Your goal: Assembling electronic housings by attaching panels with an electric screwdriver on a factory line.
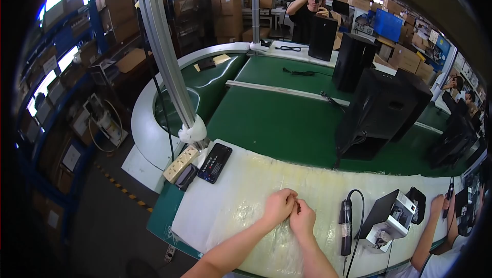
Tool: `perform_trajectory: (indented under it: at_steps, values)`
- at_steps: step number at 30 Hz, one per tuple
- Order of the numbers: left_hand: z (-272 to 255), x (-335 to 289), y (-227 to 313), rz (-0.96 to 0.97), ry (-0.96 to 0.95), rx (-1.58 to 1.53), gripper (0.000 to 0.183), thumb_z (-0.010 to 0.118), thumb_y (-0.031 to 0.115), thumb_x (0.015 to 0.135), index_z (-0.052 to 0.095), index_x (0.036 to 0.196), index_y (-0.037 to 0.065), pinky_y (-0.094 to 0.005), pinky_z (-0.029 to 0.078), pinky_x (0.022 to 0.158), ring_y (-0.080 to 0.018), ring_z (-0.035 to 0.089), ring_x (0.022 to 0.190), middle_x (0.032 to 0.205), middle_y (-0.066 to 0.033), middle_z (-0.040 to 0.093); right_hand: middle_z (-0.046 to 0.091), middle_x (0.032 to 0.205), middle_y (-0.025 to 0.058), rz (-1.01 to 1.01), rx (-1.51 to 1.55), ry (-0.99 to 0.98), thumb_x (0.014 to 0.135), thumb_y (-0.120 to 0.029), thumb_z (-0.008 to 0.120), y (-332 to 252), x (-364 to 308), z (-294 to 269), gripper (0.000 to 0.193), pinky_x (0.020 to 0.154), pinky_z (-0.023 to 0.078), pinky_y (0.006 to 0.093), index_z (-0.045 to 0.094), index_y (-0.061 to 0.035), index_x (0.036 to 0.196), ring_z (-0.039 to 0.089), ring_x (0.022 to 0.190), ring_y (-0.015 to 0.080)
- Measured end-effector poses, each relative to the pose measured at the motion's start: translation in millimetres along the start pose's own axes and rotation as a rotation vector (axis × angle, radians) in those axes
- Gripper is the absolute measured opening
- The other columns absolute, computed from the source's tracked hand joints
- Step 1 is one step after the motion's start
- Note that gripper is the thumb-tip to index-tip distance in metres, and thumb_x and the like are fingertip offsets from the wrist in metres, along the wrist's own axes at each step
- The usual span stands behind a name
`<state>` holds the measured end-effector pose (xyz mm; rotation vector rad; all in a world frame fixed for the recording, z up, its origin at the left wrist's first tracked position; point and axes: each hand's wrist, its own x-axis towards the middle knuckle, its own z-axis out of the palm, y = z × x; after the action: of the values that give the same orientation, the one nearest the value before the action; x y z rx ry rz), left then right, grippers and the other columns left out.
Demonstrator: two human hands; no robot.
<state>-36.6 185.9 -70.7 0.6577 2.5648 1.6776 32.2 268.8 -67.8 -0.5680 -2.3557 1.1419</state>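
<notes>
My left hand [279,206] and my right hand [303,218] meet over the padded white worktop [246,196], fingers curled in and fingertips pressed together. Whatever lies between them, if anything, is hidden or too small to name. To their right a black corded power screwdriver [346,226] rests on the padding. Beyond it sits a black and silver metal box-like unit [392,219], its side turned toward me. A black phone [215,162] with a lit screen lies at the far left corner of the padding.
Beside the phone are a beige power strip [181,164] and a metal post [169,52]. Past the worktop runs a green conveyor [271,119] with several black speaker cabinets [371,108]. A co-worker's hands [439,206] work at the right; another person [311,8] stands at the far side.
</notes>
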Motion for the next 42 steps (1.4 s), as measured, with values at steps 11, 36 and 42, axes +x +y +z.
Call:
perform_trajectory:
  at_steps: [11,36,42]
  values:
    - [0.6,-0.5,1.5,-0.015,0.005,-0.002,0.015,0.056,0.011,0.085,0.068,0.091,0.005,-0.0409,0.053,0.07,-0.0338,0.066,0.079,0.085,-0.0159,0.068,0.068,0.076,0.0139,0.003,-0.021,-0.003,0.09,-0.02,0.058,-2.0,-0.6,-1.1,0.015,0.061,0.05,0.0403,0.068,-0.0084,0.091,0.066,0.069,0.0338]
    - [0.3,-1.1,2.9,0.002,0.015,-0.01,0.014,0.056,0.009,0.086,0.068,0.091,0.005,-0.0394,0.053,0.07,-0.0327,0.066,0.078,0.086,-0.0152,0.068,0.067,0.073,0.0147,-0.005,0.009,0.013,0.089,-0.016,0.06,-0.1,-1.6,-0.3,0.012,0.059,0.05,0.0396,0.068,-0.0067,0.09,0.065,0.065,0.0336]
    - [1.0,-0.8,0.6,0.0,0.006,-0.016,0.013,0.056,0.007,0.085,0.068,0.091,0.004,-0.0379,0.053,0.07,-0.032,0.066,0.078,0.086,-0.0155,0.068,0.067,0.074,0.0151,-0.004,0.02,0.007,0.089,-0.016,0.06,0.7,-0.6,-0.2,0.013,0.059,0.05,0.0389,0.068,-0.0064,0.092,0.065,0.065,0.0329]
